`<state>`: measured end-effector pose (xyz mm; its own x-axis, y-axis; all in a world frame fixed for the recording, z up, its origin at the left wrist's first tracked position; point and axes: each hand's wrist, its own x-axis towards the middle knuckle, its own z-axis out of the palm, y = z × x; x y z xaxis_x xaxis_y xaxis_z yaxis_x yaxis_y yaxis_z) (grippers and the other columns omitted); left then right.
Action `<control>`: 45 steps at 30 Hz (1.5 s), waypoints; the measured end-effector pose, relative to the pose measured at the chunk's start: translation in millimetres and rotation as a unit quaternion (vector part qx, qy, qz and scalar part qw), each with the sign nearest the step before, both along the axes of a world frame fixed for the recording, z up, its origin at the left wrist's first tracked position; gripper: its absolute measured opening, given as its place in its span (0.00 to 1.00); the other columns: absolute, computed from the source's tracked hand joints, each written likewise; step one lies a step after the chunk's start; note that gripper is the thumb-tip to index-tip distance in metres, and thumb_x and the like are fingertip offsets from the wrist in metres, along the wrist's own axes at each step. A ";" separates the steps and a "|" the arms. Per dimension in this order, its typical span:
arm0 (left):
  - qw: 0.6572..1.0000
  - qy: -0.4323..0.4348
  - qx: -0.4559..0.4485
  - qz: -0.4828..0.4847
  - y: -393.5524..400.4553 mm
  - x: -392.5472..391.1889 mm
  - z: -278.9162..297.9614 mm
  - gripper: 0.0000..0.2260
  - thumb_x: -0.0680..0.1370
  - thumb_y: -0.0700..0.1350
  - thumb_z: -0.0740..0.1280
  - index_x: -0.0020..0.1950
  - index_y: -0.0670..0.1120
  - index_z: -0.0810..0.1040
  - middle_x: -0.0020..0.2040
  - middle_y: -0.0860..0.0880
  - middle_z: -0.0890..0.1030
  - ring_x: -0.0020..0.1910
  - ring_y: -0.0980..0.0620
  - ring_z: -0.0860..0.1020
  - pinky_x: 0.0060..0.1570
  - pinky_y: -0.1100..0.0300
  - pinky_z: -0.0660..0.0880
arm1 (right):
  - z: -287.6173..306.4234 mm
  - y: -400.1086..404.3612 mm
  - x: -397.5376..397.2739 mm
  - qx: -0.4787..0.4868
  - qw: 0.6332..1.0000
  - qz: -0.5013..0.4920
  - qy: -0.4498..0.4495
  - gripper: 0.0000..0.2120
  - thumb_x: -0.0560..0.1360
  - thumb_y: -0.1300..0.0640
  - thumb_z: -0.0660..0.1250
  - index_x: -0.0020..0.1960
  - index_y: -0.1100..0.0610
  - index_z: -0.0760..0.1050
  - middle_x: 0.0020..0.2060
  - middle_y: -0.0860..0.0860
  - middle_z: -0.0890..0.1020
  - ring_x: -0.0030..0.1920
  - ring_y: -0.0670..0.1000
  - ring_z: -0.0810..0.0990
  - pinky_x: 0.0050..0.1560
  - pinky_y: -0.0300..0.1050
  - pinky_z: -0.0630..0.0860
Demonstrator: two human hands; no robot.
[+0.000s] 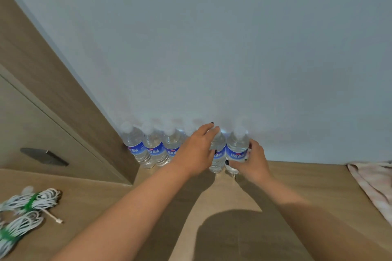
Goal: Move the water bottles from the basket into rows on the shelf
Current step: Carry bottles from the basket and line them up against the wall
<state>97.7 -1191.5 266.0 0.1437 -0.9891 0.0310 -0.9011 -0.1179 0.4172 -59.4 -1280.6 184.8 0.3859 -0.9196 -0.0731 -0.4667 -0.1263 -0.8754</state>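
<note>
A row of water bottles (154, 148) with blue labels was seen standing upright against the pale wall (212, 38) at the back of the wooden shelf (297, 186), their long axes vertical and their white caps uppermost. Three of them stood at the left end, touching one another, the outermost close to the wooden side panel (53, 74). The left hand (197, 150) was laid over the next part of the row, fingers extended up toward the caps and the thumb pressed on the label of the fifth bottle (217, 152); whether a fourth bottle was gripped beneath the palm could not be told. The right hand (252, 159) was curled round the body of the end bottle (237, 146), grasping it at the label from the right side. That bottle stood just beside the fifth one, nearly touching, with open shelf to its right. The coming move was judged to turn on this: the end bottle lay directly left of the right fingers, so it would be pressed leftward into the row. The basket was not in view. Bundled white cables (27, 203) and a pink cloth (373, 184) lay well apart on either side.
</note>
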 end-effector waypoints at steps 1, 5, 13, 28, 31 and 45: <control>1.000 0.002 0.004 0.005 3.0 -0.5 2.4 0.28 0.79 0.42 0.64 0.77 0.48 0.59 0.78 0.49 0.58 0.75 0.49 0.63 0.69 0.55 0.66 | 4.9 2.2 -1.6 -0.006 1.000 0.004 -0.001 0.26 0.59 0.56 0.78 0.54 0.51 0.73 0.49 0.47 0.80 0.52 0.51 0.79 0.49 0.47 0.78; 1.000 0.005 0.010 0.020 19.9 -2.6 13.9 0.27 0.80 0.44 0.63 0.78 0.48 0.58 0.78 0.50 0.57 0.75 0.50 0.61 0.70 0.56 0.65 | 32.7 16.8 -9.6 -0.066 0.997 0.022 0.014 0.30 0.64 0.49 0.76 0.62 0.52 0.69 0.58 0.49 0.75 0.62 0.50 0.71 0.61 0.50 0.73; 0.998 0.009 0.003 0.060 82.1 10.9 38.5 0.24 0.80 0.45 0.62 0.76 0.48 0.62 0.78 0.51 0.58 0.77 0.53 0.57 0.72 0.59 0.56 | 73.2 56.9 -11.1 -0.184 0.960 0.150 0.149 0.40 0.76 0.43 0.65 0.79 0.53 0.48 0.79 0.46 0.44 0.78 0.47 0.41 0.77 0.48 0.50; 0.981 -0.003 -0.014 0.196 345.0 55.0 50.7 0.32 0.79 0.51 0.64 0.79 0.48 0.53 0.79 0.53 0.55 0.78 0.57 0.52 0.68 0.70 0.45 | 101.4 234.9 64.4 -0.293 0.853 0.383 0.200 0.42 0.76 0.38 0.62 0.79 0.54 0.45 0.79 0.47 0.45 0.78 0.47 0.40 0.76 0.42 0.45; 0.971 0.001 -0.003 0.238 415.5 56.4 48.0 0.33 0.79 0.52 0.64 0.79 0.49 0.52 0.79 0.54 0.53 0.78 0.58 0.50 0.71 0.67 0.47 | 106.5 290.0 85.5 -0.325 0.819 0.428 0.199 0.42 0.76 0.37 0.61 0.79 0.54 0.46 0.79 0.48 0.47 0.78 0.48 0.41 0.77 0.44 0.47; 0.881 0.018 0.041 0.472 687.8 43.9 27.8 0.38 0.79 0.56 0.62 0.80 0.46 0.44 0.80 0.50 0.47 0.79 0.54 0.45 0.70 0.67 0.41 | 106.5 527.7 191.7 -0.330 0.663 0.653 0.157 0.39 0.78 0.38 0.59 0.79 0.52 0.44 0.79 0.47 0.42 0.78 0.48 0.36 0.77 0.46 0.44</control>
